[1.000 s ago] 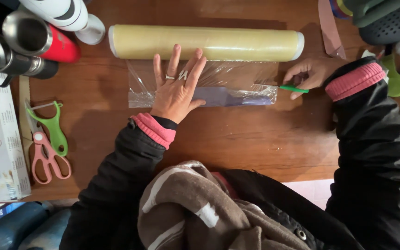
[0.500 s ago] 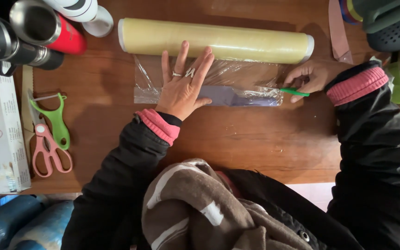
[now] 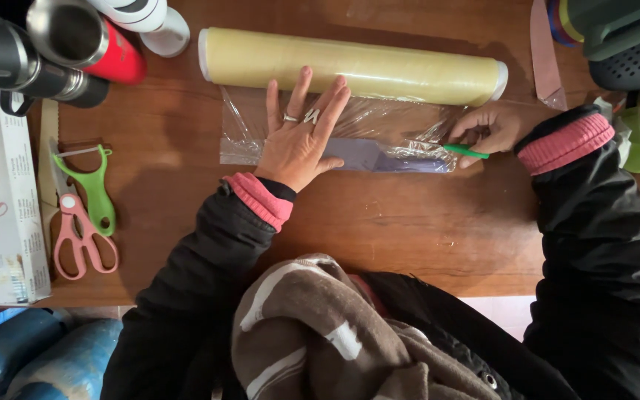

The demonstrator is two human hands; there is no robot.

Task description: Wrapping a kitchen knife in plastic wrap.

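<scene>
Soft, even daylight fills the scene, bright enough to show the grain of the wooden tabletop (image 3: pixel 379 230). Shadows are faint and diffuse, lying just beside the left hand (image 3: pixel 298 144) and under the forearms. The plastic film (image 3: pixel 379 130) catches pale glints, and the steel flasks (image 3: pixel 31 44) at far left show mild glare. Focus is sharp throughout; the edges bend slightly.

The left hand (image 3: pixel 298 144) covers part of the knife (image 3: pixel 379 157) under cling film (image 3: pixel 379 122); the box (image 3: pixel 1 200) and flasks (image 3: pixel 31 44) run off frame
</scene>
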